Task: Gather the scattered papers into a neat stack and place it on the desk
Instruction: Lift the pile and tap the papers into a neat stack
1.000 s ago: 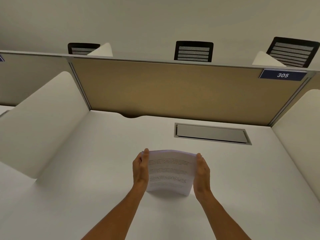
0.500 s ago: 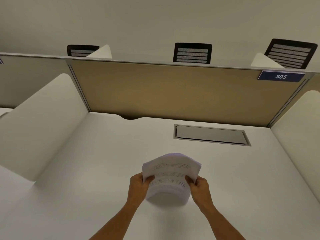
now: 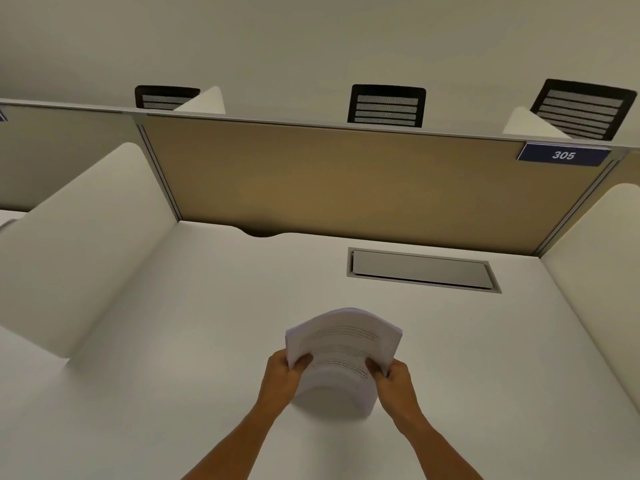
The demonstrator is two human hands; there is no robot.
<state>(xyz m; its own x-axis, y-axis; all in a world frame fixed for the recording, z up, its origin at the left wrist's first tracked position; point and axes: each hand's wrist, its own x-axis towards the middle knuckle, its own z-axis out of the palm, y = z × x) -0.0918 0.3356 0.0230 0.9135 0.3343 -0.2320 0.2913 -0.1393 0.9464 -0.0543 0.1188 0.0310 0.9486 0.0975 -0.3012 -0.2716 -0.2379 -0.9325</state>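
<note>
A stack of white printed papers (image 3: 343,344) is held between both hands above the white desk (image 3: 173,393). The stack bows upward in the middle, and its near edge seems to rest on the desk. My left hand (image 3: 282,379) grips the stack's left side with the thumb on top. My right hand (image 3: 393,379) grips the right side the same way. No loose sheets lie anywhere else on the desk.
A grey cable hatch (image 3: 422,270) is set into the desk behind the stack. A tan partition (image 3: 346,181) with a blue "305" label (image 3: 562,154) closes the back; white side dividers (image 3: 76,244) flank the desk. Black chair backs (image 3: 386,105) show beyond.
My hands slid from the stack's upper sides down to its lower corners, thumbs now on top. The stack tilted away from me and bowed more.
</note>
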